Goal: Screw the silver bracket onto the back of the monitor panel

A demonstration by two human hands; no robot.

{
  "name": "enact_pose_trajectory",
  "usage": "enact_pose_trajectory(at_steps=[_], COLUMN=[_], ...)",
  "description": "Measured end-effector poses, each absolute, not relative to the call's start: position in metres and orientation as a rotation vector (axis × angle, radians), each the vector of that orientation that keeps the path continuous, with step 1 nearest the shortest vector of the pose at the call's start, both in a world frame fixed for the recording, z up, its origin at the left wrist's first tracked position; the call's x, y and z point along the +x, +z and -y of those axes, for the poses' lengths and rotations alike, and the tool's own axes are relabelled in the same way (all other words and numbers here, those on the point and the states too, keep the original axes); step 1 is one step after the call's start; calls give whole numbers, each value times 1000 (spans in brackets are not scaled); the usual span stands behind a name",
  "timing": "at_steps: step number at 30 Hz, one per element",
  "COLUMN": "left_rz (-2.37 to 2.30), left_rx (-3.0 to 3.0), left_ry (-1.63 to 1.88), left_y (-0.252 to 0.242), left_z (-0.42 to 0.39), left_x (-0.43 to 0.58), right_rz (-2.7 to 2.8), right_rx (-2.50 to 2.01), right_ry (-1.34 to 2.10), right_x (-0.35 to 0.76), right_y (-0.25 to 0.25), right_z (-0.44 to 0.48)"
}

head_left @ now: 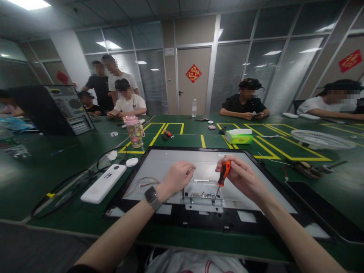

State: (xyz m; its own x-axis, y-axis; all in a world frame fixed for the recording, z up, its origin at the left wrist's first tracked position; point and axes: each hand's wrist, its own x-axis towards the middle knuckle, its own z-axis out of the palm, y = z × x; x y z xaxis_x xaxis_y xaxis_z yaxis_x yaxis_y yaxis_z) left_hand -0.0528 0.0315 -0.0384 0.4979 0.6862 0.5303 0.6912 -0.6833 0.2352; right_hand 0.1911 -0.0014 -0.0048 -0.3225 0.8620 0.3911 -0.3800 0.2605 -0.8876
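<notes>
A flat monitor panel (pixel 159 163) with a black frame lies on the table before me, its metal back facing up. Near its front edge sits a metal bracket (pixel 203 208) with video ports (pixel 202 195). My right hand (pixel 241 175) grips an orange and black screwdriver (pixel 224 173) by its handle. The shaft slants down, its tip at the bracket's right side by the ports. Over the panel, left of the screwdriver, hovers my left hand (pixel 178 176), fingers curled together; anything inside them is hidden. Thin wires (pixel 146 183) lie on the panel's left.
Left of the panel are a white power bank (pixel 104 183), a white case (pixel 132 162) and black cables (pixel 61 195). A pink-lidded bottle (pixel 134 132) and green tissue pack (pixel 239 136) stand beyond. A dark panel (pixel 321 208) lies right. Several people sit across the table.
</notes>
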Motion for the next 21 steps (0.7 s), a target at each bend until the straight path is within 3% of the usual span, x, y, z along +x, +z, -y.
enact_pose_trajectory(at_steps=[4,10,21], left_rz=[1233,1266,1335], left_rx=[-2681,-2911,-2939], left_ry=[-964,-437,-388], left_y=[-36,-41,-44], left_z=[-29,-32,-32], left_x=[-53,-50,-51], right_rz=[1356,1357,1337], right_rx=[-477,-471,-490], right_ry=[1372,1260,1322], right_x=[190,190,187], right_y=[-6,-9,-7], right_z=[3,-1,5])
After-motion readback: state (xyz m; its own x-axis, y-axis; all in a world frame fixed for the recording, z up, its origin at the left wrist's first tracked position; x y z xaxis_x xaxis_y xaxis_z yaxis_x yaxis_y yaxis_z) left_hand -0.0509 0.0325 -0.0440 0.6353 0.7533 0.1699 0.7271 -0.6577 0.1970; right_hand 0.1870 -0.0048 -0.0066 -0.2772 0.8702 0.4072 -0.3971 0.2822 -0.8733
